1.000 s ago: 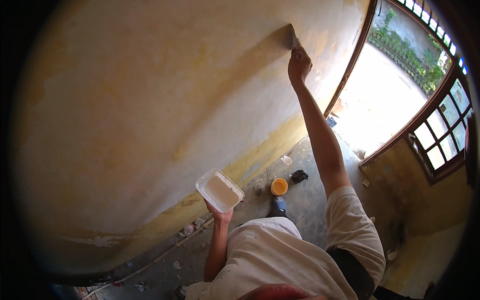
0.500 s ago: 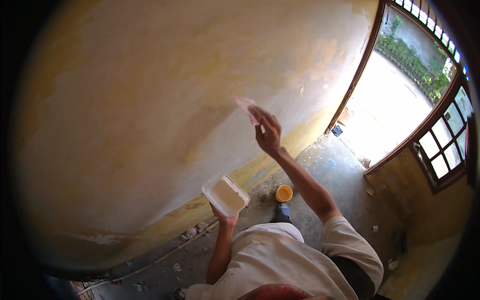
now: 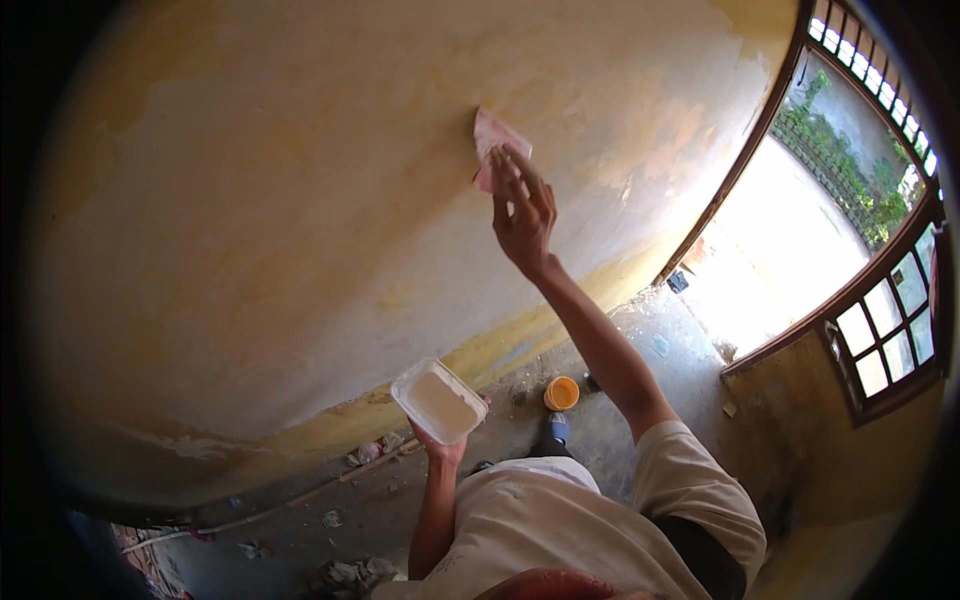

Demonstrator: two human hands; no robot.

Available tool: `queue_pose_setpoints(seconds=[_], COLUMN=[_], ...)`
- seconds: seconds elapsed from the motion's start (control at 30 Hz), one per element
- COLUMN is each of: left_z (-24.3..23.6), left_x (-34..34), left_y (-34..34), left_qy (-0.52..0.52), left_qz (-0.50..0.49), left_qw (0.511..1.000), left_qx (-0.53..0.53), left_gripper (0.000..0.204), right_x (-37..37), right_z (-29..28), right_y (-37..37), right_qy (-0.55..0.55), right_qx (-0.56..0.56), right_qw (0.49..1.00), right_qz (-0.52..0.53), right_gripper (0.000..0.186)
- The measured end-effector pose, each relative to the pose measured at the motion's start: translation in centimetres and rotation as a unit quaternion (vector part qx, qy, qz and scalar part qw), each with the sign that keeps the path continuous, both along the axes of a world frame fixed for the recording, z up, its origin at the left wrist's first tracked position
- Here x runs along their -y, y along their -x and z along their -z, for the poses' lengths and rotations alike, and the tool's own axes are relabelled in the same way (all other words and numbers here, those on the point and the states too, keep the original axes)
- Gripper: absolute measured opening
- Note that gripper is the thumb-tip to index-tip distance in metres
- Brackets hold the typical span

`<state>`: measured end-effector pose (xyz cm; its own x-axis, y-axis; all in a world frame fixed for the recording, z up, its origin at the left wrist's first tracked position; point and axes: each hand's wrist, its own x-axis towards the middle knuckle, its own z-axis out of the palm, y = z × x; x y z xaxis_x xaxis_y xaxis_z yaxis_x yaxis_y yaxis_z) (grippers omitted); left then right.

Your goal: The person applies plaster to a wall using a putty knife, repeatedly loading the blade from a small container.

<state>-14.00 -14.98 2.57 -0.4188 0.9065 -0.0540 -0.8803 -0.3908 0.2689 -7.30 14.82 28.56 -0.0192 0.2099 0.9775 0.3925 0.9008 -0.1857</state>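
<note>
In my right hand (image 3: 525, 218) is a flat pink putty spreader (image 3: 500, 133), whitish in places, with my fingers pressed along its lower part. It lies against or very close to the patchy yellow and white wall (image 3: 330, 190); exact contact is hard to judge. Lower down, my left hand (image 3: 440, 452) supports a white rectangular plastic tub (image 3: 402, 388) from beneath, fingers closed around its bottom and side. Smooth off-white paste (image 3: 442, 408) fills part of the tub, which tilts slightly. The undersides of the tub and some left fingers are hidden.
An orange bucket (image 3: 561, 394) stands on the grey floor (image 3: 640, 345) just ahead of my foot (image 3: 558, 430). A long thin pole (image 3: 310, 487) and crumpled litter (image 3: 367, 453) lie along the wall's base. To the right are an open doorway (image 3: 770, 250) and a paned window (image 3: 885, 335).
My right hand has moved up and slightly left along the wall with the spreader, whose flat face now shows more. The tub in my left hand sits slightly lower and further left in view.
</note>
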Motion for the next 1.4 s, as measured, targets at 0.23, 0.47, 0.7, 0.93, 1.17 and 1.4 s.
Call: queue_pose_setpoints(seconds=[0.23,0.47,0.7,0.93,1.17,1.4], left_z=[4.3,3.7,3.3,3.5,2.9,2.6], left_x=[-0.3,0.7,0.6,0.6,0.1,0.5], left_y=[0.5,-0.4,-0.8,-0.6,-0.6,-1.3], left_qy=[0.074,0.033,0.048,0.038,0.029,0.030], left_qz=[-0.003,-0.033,-0.045,-0.046,-0.008,-0.023], left_qw=[0.997,0.999,0.997,0.998,0.998,0.999], left_qx=[0.030,0.015,0.036,0.030,0.046,0.015], left_gripper=[0.058,0.057,0.057,0.055,0.055,0.058], right_x=[7.0,1.4,-5.1,0.3,-1.5,-7.4], right_z=[10.9,-1.2,-9.8,7.6,-1.3,-12.2], right_y=[1.7,-3.3,-3.2,-4.4,-6.8,-4.8], right_qy=[0.034,-0.099,-0.172,-0.023,-0.089,-0.091], right_qx=[0.203,0.092,0.077,0.245,0.128,0.018], right_qw=[0.975,0.989,0.982,0.967,0.987,0.995], right_qz=[-0.085,-0.065,0.003,-0.068,-0.024,0.022], right_gripper=[0.055,0.048,0.047,0.051,0.059,0.046])
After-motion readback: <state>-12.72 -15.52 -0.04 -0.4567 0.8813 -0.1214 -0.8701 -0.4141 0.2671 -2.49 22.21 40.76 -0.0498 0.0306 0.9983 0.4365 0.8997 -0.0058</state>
